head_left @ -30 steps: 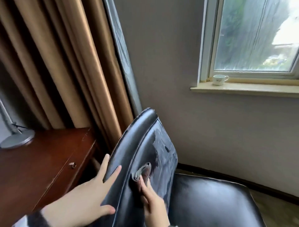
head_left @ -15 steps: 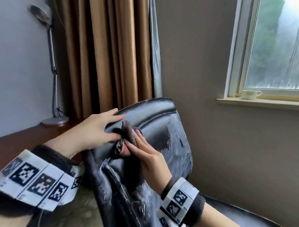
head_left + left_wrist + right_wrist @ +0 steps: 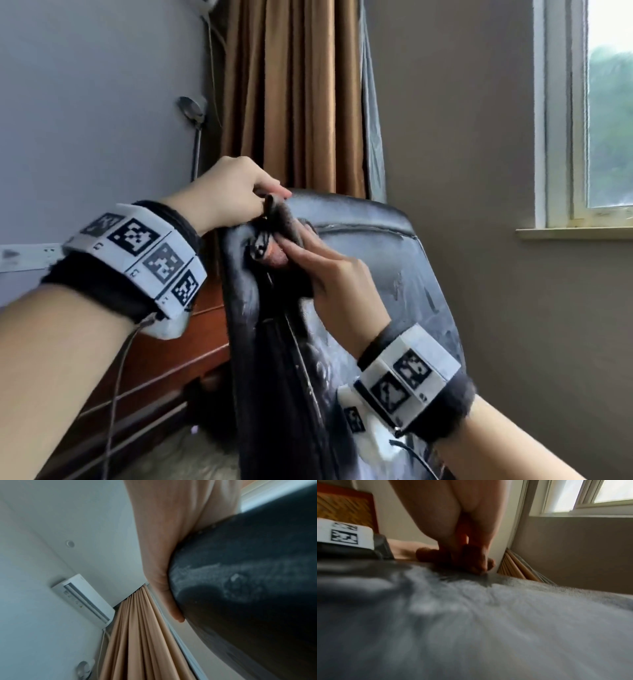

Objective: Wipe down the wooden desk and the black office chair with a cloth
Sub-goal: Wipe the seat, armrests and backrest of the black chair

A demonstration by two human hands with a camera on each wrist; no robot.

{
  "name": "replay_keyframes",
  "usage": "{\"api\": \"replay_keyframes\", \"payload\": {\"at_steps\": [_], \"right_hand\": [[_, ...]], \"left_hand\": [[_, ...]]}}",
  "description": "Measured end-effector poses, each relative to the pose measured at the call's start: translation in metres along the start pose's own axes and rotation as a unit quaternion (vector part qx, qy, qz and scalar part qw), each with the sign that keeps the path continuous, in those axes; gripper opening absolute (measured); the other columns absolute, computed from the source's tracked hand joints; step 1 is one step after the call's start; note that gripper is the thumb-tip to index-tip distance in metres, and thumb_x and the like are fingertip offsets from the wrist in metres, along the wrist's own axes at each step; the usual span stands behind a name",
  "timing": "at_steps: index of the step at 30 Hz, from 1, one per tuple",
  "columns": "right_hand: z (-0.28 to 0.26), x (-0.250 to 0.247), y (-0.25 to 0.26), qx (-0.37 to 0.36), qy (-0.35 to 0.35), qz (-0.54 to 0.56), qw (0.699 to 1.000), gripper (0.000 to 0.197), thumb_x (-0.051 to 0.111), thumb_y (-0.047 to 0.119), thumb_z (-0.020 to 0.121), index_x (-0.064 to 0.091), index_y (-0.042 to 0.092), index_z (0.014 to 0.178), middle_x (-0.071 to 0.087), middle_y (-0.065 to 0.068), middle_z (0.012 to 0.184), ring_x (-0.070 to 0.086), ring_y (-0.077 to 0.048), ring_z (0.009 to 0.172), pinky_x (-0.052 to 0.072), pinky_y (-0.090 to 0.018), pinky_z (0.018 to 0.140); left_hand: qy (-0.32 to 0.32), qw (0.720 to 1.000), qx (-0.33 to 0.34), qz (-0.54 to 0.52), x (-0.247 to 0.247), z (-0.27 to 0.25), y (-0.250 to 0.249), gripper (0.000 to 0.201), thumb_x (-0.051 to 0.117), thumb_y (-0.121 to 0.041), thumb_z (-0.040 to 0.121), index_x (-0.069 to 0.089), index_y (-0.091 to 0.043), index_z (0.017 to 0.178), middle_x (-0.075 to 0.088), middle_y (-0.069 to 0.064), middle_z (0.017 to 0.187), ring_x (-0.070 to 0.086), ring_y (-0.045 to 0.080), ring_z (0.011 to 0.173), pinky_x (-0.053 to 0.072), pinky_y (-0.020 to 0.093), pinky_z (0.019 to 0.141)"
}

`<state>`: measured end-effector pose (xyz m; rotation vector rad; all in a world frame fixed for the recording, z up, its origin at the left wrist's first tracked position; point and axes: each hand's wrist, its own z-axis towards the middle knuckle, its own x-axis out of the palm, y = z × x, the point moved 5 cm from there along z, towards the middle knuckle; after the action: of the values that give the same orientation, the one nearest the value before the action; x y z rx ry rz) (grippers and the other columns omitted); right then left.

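Note:
The black office chair (image 3: 370,260) fills the middle of the head view, its worn backrest facing me. My left hand (image 3: 236,195) curls over the backrest's top left corner and grips it; the left wrist view shows that hand (image 3: 159,555) lying against the chair's back (image 3: 248,588). My right hand (image 3: 329,270) holds a dark grey cloth (image 3: 282,219) against the backrest just below the left hand, fingers stretched over it and thumb tucked under. In the right wrist view the blurred cloth (image 3: 488,628) fills the lower half. The wooden desk (image 3: 164,363) stands left of the chair.
Brown curtains (image 3: 294,96) hang behind the chair, and a silver desk lamp (image 3: 193,113) stands by the left wall. A window with a sill (image 3: 575,233) is at the right. An air conditioner (image 3: 84,597) is mounted high on the wall. Pale carpet (image 3: 178,459) lies under the desk edge.
Both hands have risen from the backrest's lower side to its top left corner. The left hand went from lying flat to curling over the top edge. The view swung upward and left.

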<state>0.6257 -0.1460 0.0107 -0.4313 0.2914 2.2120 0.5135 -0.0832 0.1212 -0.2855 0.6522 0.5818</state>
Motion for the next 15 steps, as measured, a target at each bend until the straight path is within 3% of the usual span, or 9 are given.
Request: {"api": "replay_keyframes", "payload": {"at_steps": [2,6,8,10,12,15], "right_hand": [[-0.031,0.007,0.010,-0.059,0.030,-0.027,0.997,0.049,0.035,-0.001,0.085,0.060,0.015,0.125,0.042,-0.002,0.145,0.033,-0.019,0.138,0.034,-0.034,0.110],[-0.082,-0.001,0.015,-0.163,0.100,-0.033,0.981,0.055,0.033,-0.007,0.084,0.060,0.018,0.125,0.039,0.003,0.147,0.028,-0.013,0.140,0.030,-0.028,0.113],[-0.066,-0.011,-0.003,-0.134,0.107,-0.013,0.985,0.068,0.038,-0.016,0.075,0.055,0.021,0.130,0.036,0.006,0.148,0.027,-0.008,0.140,0.027,-0.023,0.114],[-0.042,-0.016,-0.029,-0.057,0.090,0.008,0.994,0.074,0.045,-0.020,0.076,0.050,0.026,0.134,0.034,0.011,0.147,0.028,-0.005,0.138,0.027,-0.023,0.113],[-0.039,-0.016,-0.043,-0.012,0.078,0.005,0.997,0.076,0.047,-0.022,0.076,0.046,0.026,0.135,0.030,0.013,0.145,0.027,-0.005,0.136,0.025,-0.018,0.112],[-0.090,-0.009,-0.039,-0.043,0.125,0.009,0.991,0.082,0.043,-0.019,0.073,0.041,0.030,0.138,0.025,0.009,0.148,0.021,-0.003,0.137,0.017,-0.010,0.111]], "left_hand": [[-0.005,1.000,-0.010,0.012,0.001,-0.003,0.001,0.030,0.065,-0.018,0.086,0.068,-0.024,0.115,0.060,0.000,0.130,0.049,0.009,0.124,0.024,0.007,0.094],[-0.019,0.999,-0.019,0.031,-0.001,-0.004,-0.003,0.029,0.066,-0.023,0.086,0.068,-0.024,0.115,0.059,-0.001,0.130,0.048,0.009,0.125,0.020,0.002,0.089],[-0.022,0.999,-0.018,0.037,-0.003,-0.006,-0.010,0.029,0.066,-0.021,0.086,0.068,-0.021,0.115,0.060,0.000,0.129,0.050,0.009,0.124,0.019,-0.001,0.085],[-0.023,0.998,-0.007,0.063,-0.004,-0.007,-0.016,0.029,0.065,-0.021,0.087,0.067,-0.021,0.116,0.059,0.001,0.130,0.050,0.009,0.123,0.020,-0.002,0.084],[-0.016,0.990,0.009,0.137,0.000,-0.010,-0.018,0.031,0.058,-0.022,0.092,0.062,-0.022,0.123,0.054,0.001,0.136,0.048,0.015,0.127,0.024,0.006,0.094],[0.005,0.947,0.022,0.320,0.019,-0.024,-0.029,0.035,0.044,-0.017,0.098,0.053,-0.013,0.132,0.047,0.010,0.140,0.043,0.027,0.129,0.031,0.035,0.106]]}}
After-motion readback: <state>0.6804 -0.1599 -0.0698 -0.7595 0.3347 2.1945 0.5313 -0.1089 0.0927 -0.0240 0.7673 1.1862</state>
